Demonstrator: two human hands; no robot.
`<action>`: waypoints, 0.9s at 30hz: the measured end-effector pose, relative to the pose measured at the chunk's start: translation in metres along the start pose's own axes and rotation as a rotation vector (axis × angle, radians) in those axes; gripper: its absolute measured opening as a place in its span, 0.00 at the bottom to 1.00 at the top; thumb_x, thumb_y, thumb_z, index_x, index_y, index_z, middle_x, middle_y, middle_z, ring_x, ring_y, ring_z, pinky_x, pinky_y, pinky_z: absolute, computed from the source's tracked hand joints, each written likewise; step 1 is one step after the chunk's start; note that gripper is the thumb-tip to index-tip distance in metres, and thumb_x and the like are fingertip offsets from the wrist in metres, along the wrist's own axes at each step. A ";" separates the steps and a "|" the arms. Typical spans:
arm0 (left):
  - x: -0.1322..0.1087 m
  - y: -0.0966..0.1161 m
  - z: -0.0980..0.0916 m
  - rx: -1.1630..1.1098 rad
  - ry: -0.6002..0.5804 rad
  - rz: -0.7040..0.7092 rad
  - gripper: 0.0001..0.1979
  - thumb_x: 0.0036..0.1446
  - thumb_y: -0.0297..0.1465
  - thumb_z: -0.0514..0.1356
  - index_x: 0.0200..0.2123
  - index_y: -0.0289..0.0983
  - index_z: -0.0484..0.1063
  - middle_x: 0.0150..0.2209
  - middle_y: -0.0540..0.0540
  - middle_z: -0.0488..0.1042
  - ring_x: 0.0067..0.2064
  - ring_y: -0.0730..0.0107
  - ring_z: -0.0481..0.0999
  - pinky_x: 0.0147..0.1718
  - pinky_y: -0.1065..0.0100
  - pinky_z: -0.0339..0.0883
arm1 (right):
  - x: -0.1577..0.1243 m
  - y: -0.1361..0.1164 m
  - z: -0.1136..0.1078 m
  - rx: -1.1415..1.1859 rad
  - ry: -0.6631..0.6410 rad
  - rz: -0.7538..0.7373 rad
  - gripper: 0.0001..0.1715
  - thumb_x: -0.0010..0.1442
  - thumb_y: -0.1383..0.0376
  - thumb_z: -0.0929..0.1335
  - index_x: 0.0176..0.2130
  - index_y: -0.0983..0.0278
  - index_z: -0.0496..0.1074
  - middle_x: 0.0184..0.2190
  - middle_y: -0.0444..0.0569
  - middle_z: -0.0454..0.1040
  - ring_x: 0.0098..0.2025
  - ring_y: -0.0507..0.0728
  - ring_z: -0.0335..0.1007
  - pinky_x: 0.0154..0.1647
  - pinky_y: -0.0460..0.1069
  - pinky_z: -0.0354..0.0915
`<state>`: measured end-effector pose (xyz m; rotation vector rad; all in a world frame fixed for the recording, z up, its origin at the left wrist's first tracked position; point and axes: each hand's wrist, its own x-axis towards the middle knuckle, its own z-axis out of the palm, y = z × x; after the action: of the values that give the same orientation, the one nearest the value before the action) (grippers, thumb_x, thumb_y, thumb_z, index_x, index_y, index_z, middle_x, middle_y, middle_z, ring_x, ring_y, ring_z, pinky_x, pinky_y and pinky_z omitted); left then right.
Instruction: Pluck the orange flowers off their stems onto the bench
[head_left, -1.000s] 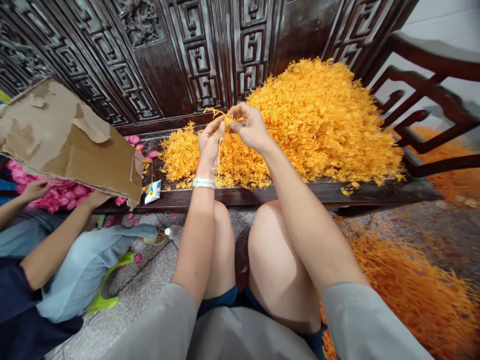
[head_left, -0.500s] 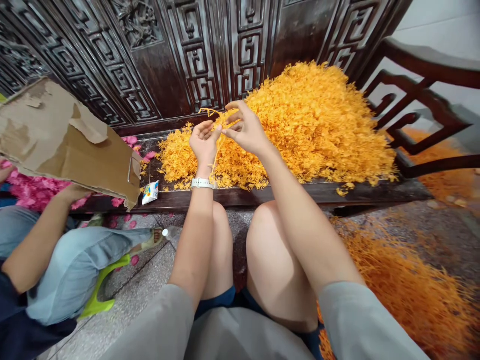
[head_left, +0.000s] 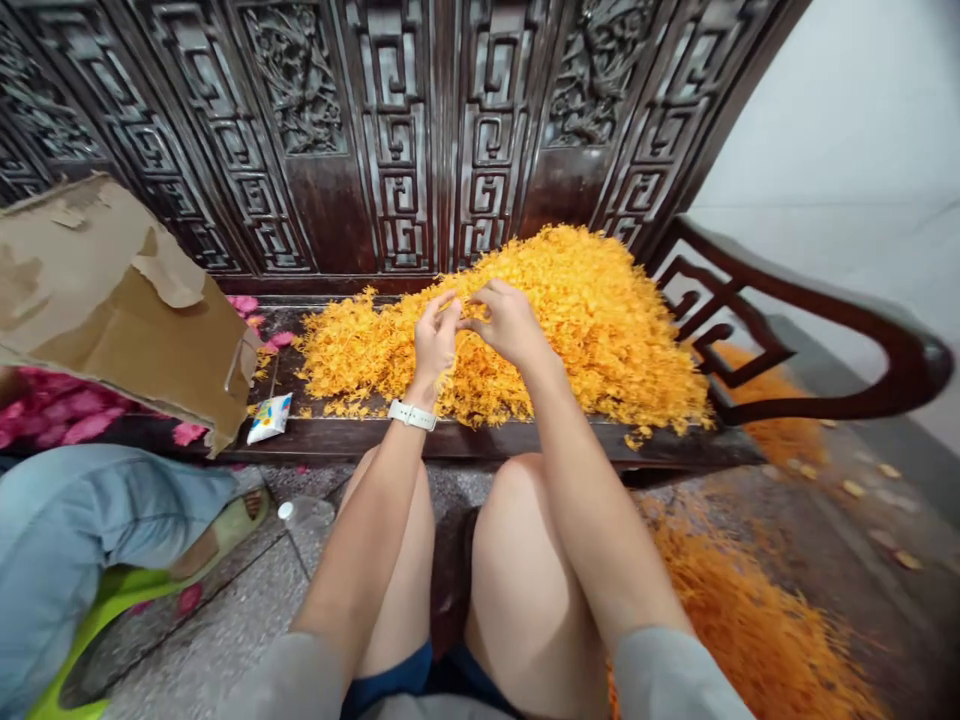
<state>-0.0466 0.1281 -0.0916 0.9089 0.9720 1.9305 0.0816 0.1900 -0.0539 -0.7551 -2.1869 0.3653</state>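
Two hands sit mid-frame, the left hand (head_left: 436, 335) and right hand (head_left: 510, 323) each pinched at the fingertips, close together; I can't tell what they hold. The heap of orange petals (head_left: 585, 330) lies right beneath them, on the dark carved wooden bench (head_left: 450, 440) at centre frame.

Head camera faces forward, down, close above left hand (head_left: 437, 335), right hand (head_left: 510, 322).

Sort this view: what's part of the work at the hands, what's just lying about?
Part of the work: left hand, right hand, heap of orange petals.
Lying about: carved wooden bench, torn cardboard, printed sachet, plastic bottle, orange petals on the floor.
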 end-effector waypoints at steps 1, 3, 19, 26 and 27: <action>-0.004 0.000 0.005 0.009 -0.020 0.021 0.13 0.64 0.36 0.69 0.50 0.38 0.79 0.46 0.41 0.82 0.48 0.64 0.81 0.51 0.63 0.73 | -0.003 0.002 -0.005 -0.005 0.019 0.011 0.07 0.60 0.62 0.76 0.38 0.63 0.78 0.37 0.50 0.72 0.35 0.58 0.66 0.45 0.56 0.65; -0.009 0.000 0.010 0.008 -0.049 0.066 0.15 0.63 0.38 0.71 0.50 0.39 0.79 0.52 0.39 0.82 0.54 0.61 0.81 0.55 0.63 0.72 | -0.010 0.006 -0.011 0.036 0.061 0.042 0.10 0.63 0.58 0.75 0.35 0.62 0.76 0.35 0.49 0.71 0.35 0.58 0.66 0.45 0.55 0.65; 0.027 -0.007 0.011 -0.023 -0.292 -0.181 0.11 0.51 0.36 0.78 0.28 0.39 0.81 0.31 0.46 0.78 0.29 0.70 0.70 0.29 0.69 0.65 | -0.027 0.014 -0.017 0.667 -0.085 0.454 0.23 0.54 0.48 0.78 0.29 0.60 0.69 0.26 0.40 0.60 0.30 0.52 0.51 0.33 0.50 0.54; 0.030 -0.015 0.011 -0.262 -0.126 -0.324 0.20 0.57 0.42 0.76 0.25 0.37 0.74 0.27 0.50 0.69 0.28 0.75 0.67 0.29 0.72 0.65 | -0.020 0.001 -0.004 0.615 0.055 0.426 0.13 0.58 0.53 0.77 0.34 0.56 0.75 0.27 0.42 0.62 0.29 0.54 0.52 0.32 0.51 0.53; 0.030 -0.015 0.012 -0.288 -0.105 -0.343 0.20 0.57 0.42 0.76 0.25 0.37 0.74 0.26 0.50 0.68 0.27 0.75 0.66 0.28 0.72 0.63 | -0.018 -0.004 0.000 0.649 0.066 0.435 0.12 0.58 0.54 0.77 0.34 0.56 0.75 0.27 0.42 0.63 0.29 0.54 0.53 0.32 0.51 0.53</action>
<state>-0.0447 0.1641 -0.0918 0.6244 0.7119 1.6588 0.0894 0.1758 -0.0624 -0.8359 -1.6658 1.1812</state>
